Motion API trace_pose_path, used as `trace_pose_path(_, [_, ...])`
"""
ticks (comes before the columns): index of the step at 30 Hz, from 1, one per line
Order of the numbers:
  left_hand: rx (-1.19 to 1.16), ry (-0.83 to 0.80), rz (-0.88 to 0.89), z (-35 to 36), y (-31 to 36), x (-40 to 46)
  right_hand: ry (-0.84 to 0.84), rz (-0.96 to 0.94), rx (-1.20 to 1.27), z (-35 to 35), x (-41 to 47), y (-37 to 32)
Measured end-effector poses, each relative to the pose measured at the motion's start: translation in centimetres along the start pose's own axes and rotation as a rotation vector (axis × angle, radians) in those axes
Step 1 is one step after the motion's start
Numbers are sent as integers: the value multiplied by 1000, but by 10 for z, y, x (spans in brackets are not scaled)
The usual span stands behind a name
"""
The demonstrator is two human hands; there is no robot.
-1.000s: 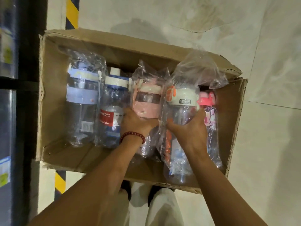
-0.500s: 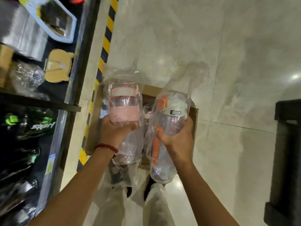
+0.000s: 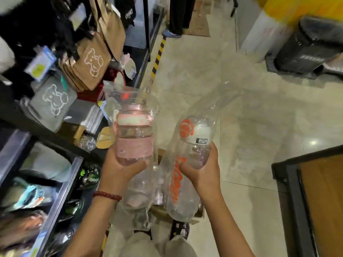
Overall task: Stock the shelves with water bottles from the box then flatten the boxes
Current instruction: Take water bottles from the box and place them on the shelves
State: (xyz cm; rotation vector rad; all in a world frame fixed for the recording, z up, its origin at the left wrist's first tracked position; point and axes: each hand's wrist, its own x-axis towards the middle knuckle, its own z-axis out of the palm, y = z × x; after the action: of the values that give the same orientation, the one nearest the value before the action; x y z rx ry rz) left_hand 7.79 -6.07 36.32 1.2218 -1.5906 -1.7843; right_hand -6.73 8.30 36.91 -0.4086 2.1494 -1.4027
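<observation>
Currently held: two water bottles, each in a clear plastic bag.

Item 1, pink bottle (image 3: 134,140): upright, lid up, gripped round its lower body by the left hand (image 3: 118,168), fingers curled about it.

Item 2, orange-and-white bottle (image 3: 191,154): tilted, lid up and away, gripped at mid-body by the right hand (image 3: 205,172), fingers wrapped round it; its bag trails loose above the lid.

Change: a second ago both bottles lay in the cardboard box (image 3: 161,153) with the hands closing on them; half a second ago they were lifted just above it. Now they are carried high, and the view has swung up toward the shelving. Judged: the pick is done and the carry to a shelf is under way; placing is not yet done. The box still holds other bottles when last seen, so flattening is some way off.

Location: both bottles in the air over the box, which shows only in slivers beneath them, on the tiled floor (image 3: 250,117).

Surroundings: shelf unit (image 3: 55,138) along the left, its upper level crowded with bear-print bags (image 3: 89,62), its lower level with wrapped goods, blurred. A yellow-and-black floor stripe (image 3: 157,54) runs by its base. A dark-framed counter (image 3: 315,201) stands at the right. A wrapped black bundle (image 3: 308,47) sits far right.

Obstruction: the crowded shelf edges leave little room; where the bottles belong cannot be told.
</observation>
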Motion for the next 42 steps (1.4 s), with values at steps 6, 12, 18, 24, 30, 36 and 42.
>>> trace_pose_path(6, [-16,81,124,-22,58,-48,-26,-134,32,-11,-44,-63])
trace_pose_path(12, [12,154,256,-37,89,-83,-91,-269,99,-13,-63,-90])
trace_pose_path(18, [18,373,307,-47,90,-114,-252,-364,40,-15,-56,-107])
trace_pose_path(24, [-60,715,285,-41,71,-175,-488,-447,38,-19,-72,-102])
trace_pose_path(30, [-133,1048,195,-30,28,-259,-717,-465,20,-15,-107,-69])
trace_pose_path(36, [-179,1289,135,-34,-6,-342,-969,-484,-34,13,-161,-54])
trace_pose_path(42, [-236,1405,91,-74,-41,-407,-1137,-541,-70,62,-236,-45])
